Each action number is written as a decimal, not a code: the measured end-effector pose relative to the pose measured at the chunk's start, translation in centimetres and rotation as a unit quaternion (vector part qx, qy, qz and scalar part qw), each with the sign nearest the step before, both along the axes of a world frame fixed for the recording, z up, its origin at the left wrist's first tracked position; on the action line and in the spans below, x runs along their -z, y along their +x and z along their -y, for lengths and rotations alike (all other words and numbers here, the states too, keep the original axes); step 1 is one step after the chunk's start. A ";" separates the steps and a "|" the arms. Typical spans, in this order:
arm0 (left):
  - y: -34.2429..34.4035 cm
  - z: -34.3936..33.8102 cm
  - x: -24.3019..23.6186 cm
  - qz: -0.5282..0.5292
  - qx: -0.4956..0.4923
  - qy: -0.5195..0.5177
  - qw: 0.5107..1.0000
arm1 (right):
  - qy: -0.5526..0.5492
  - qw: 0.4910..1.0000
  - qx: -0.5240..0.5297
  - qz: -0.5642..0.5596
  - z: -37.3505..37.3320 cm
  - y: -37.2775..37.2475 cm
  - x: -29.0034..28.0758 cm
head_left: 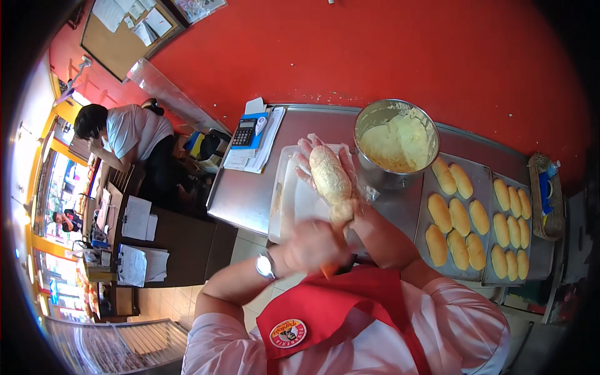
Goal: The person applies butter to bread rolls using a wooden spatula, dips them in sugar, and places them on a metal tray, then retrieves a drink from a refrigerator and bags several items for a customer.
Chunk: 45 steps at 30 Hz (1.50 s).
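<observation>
In my right hand (350,178), which wears a clear plastic glove, rests an oblong bread roll (329,170) covered with pale cream. Its fingers curl around the roll's far side, above a white plastic tray (278,209). My left hand (317,245), blurred by motion and with a watch at the wrist, is closed around a spatula (328,270) whose orange handle end shows below the fist. The spatula's cream-smeared end appears to meet the near end of the roll. A steel bowl (390,178) of pale yellow cream (406,137) stands just beyond my right hand.
Two metal trays (420,215) of plain oblong rolls (458,215) lie to the right, beside a wicker basket (550,219). A calculator (244,132) and papers (275,134) occupy the table's far left. Another person (134,134) leans on a counter at left. A red wall (375,50) rises behind.
</observation>
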<state>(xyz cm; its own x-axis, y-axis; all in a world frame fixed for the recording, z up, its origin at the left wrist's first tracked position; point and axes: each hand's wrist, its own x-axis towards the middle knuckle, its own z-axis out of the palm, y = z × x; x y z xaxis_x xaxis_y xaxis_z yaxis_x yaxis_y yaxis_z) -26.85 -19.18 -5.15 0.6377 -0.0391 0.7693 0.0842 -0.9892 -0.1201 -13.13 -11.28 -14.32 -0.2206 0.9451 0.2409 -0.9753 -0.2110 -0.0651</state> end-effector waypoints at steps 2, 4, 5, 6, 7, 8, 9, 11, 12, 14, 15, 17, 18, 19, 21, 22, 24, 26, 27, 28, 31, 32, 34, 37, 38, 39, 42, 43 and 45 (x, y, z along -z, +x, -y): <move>-1.1 -5.1 -0.7 0.148 -0.091 -0.308 0.935 | -0.002 1.000 -0.029 -0.008 0.8 -0.5 -1.9; -2.1 -11.3 -4.3 0.326 -0.170 -0.553 0.747 | -0.016 0.997 -0.069 -0.043 2.1 -1.0 -4.7; -3.6 -14.5 -4.5 0.419 -0.116 -0.587 0.683 | -0.022 0.996 -0.081 -0.039 2.1 -1.6 -4.4; -5.3 -16.2 -4.3 0.438 -0.107 -0.598 0.663 | -0.029 0.995 -0.088 -0.035 1.7 -2.1 -3.5; -6.9 -16.8 -4.1 0.460 -0.098 -0.607 0.640 | -0.036 0.994 -0.098 -0.029 1.2 -2.7 -2.6; -7.5 -16.1 -4.2 0.490 -0.120 -0.593 0.628 | 0.000 0.995 0.001 0.104 0.6 -3.1 -1.9; -7.0 -14.9 -3.0 0.525 -0.074 -0.582 0.617 | 0.039 0.967 0.099 0.231 0.3 -3.2 -1.3; -6.0 -10.7 -0.6 0.490 -0.032 -0.694 0.526 | 0.074 0.952 0.156 0.251 -0.3 -4.2 -1.2; -4.6 -9.3 1.1 0.447 -0.095 -0.705 0.542 | 0.058 0.977 0.126 0.161 -0.4 -4.4 -1.5; -2.7 -8.2 2.0 0.465 -0.111 -0.750 0.457 | 0.030 0.994 -0.042 -0.098 0.1 -3.7 -3.2; -3.0 -8.8 2.2 0.488 -0.086 -0.754 0.432 | 0.117 0.989 -0.031 -0.080 -1.2 -3.5 -2.2; -8.4 -10.8 1.6 0.531 -0.131 -0.681 0.486 | 0.029 0.982 -0.113 -0.149 0.5 -5.0 -4.2; -8.9 -11.3 -0.6 0.560 -0.145 -0.642 0.504 | 0.038 0.973 -0.140 -0.182 0.3 -4.7 -3.7; -9.9 -12.3 -1.7 0.569 -0.141 -0.568 0.578 | 0.052 0.962 -0.164 -0.213 0.0 -5.0 -3.6; -10.0 -12.3 -3.7 0.549 -0.139 -0.473 0.675 | 0.038 0.985 -0.114 -0.126 -0.7 -5.7 -3.2; -9.3 -11.2 -3.9 0.473 -0.203 -0.439 0.736 | 0.095 0.991 -0.060 -0.079 -1.2 -6.3 -2.3; -8.2 -8.6 -2.8 0.239 -0.281 -0.145 0.918 | -0.012 0.998 -0.053 -0.006 -1.3 -7.4 -2.2; -5.7 -4.9 -1.8 0.058 -0.215 0.011 0.975 | 0.021 0.998 -0.050 -0.044 -3.0 -5.9 -0.3; -4.4 -2.6 -2.2 0.007 -0.154 0.083 0.985 | 0.095 0.988 -0.072 -0.103 -4.2 -5.3 0.8; -3.5 -0.4 -1.9 -0.041 -0.093 0.144 0.984 | 0.096 0.987 -0.070 -0.111 -4.4 -4.9 0.9; -3.1 0.9 -2.5 -0.035 -0.052 -0.007 0.998 | 0.083 0.990 -0.065 -0.099 -3.9 -3.6 -0.3; -3.2 -0.3 -3.7 0.004 -0.124 -0.099 0.987 | 0.062 0.993 -0.066 -0.072 -3.0 -3.7 -1.2; -3.0 -6.8 -5.5 0.151 -0.149 -0.426 0.879 | 0.039 0.994 -0.086 -0.048 -2.3 -3.6 -2.1; -3.6 -15.1 -9.7 0.335 -0.192 -0.507 0.771 | 0.058 0.993 -0.101 0.002 -0.5 -3.8 -4.5; -3.8 -15.9 -9.7 0.329 -0.217 -0.472 0.789 | 0.031 0.996 -0.087 0.020 -0.6 -3.7 -4.3; -3.9 -16.4 -9.5 0.321 -0.242 -0.435 0.806 | 0.004 0.997 -0.072 0.038 -0.8 -3.7 -3.8; -1.2 -8.5 -5.2 0.003 -0.206 -0.221 0.953 | -0.010 0.999 -0.028 0.044 -2.4 -1.6 -1.7; -0.7 -5.4 -4.4 -0.036 -0.135 -0.131 0.981 | -0.003 0.999 -0.022 0.038 -2.6 -1.3 -1.2; 0.8 0.8 -2.8 -0.110 0.033 0.052 0.992 | 0.003 0.999 -0.009 0.053 -2.3 -0.3 -1.1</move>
<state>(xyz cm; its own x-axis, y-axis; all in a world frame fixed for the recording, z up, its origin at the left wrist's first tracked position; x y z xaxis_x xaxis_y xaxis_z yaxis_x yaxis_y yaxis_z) -26.02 -19.94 -2.37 0.7832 -0.1586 0.6012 -0.0204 -0.9729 -0.2302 -13.42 -8.97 -13.24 -0.2628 0.9394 0.2201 -0.9588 -0.2287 -0.1687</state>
